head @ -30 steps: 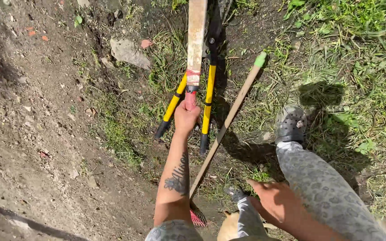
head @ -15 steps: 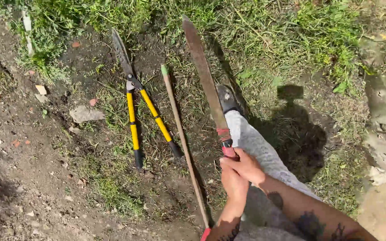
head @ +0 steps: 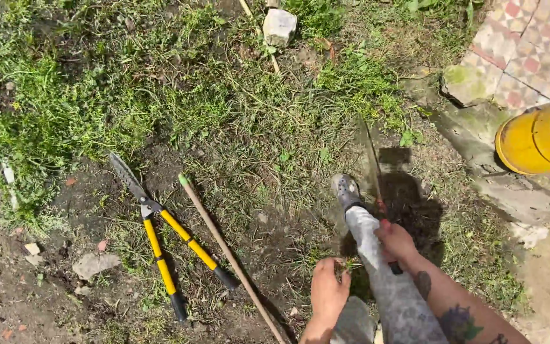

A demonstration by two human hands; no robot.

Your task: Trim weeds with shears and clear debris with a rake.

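Beside the shoe point(head: 345, 190), right hand point(head: 394, 241) grips the machete point(head: 372, 162) handle.

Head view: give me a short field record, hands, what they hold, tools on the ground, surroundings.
right hand: closed on the handle of a long machete, blade pointing away over the grass, edge-on and blurred
left hand: low by the ground, fingers curled on a small tuft of grass; hold not clear
ground tools: yellow-handled hedge shears, shut, lying on soil; wooden pole beside them
foot: grey clog next to the blade
surroundings: yellow drum, patterned tiles, stone
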